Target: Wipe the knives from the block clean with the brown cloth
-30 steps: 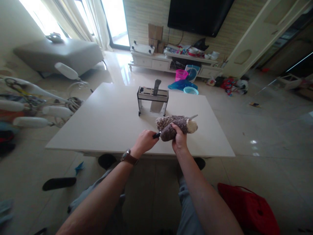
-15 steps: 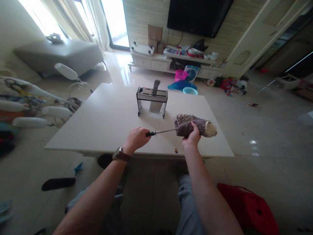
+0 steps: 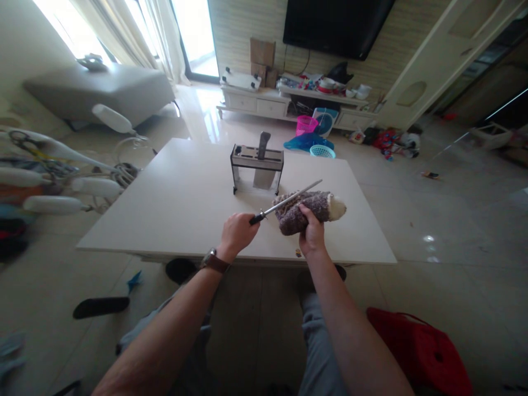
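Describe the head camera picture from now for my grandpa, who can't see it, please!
A person's left hand holds a metal rod, which crosses over a fuzzy brown bundle gripped in the right hand. Beyond them, a rack with a knife in it stands on a white table.

Mottled brown bundle [image 3: 319, 204] (cream-tipped)

1. The bare left hand [image 3: 239, 234] grips the black handle [image 3: 255, 219] of a slender grey metal rod [image 3: 303, 191].
2. The rod slants over a fuzzy brown roll [image 3: 292, 221] with a cream end [image 3: 337, 208]; whether they touch is unclear.
3. The bare right hand [image 3: 312, 233] clasps the roll above a white rectangular table [image 3: 181, 203].
4. On the table stands a silver-and-black metal rack [image 3: 247, 158] holding a broad-bladed, dark-handled knife [image 3: 263, 179].
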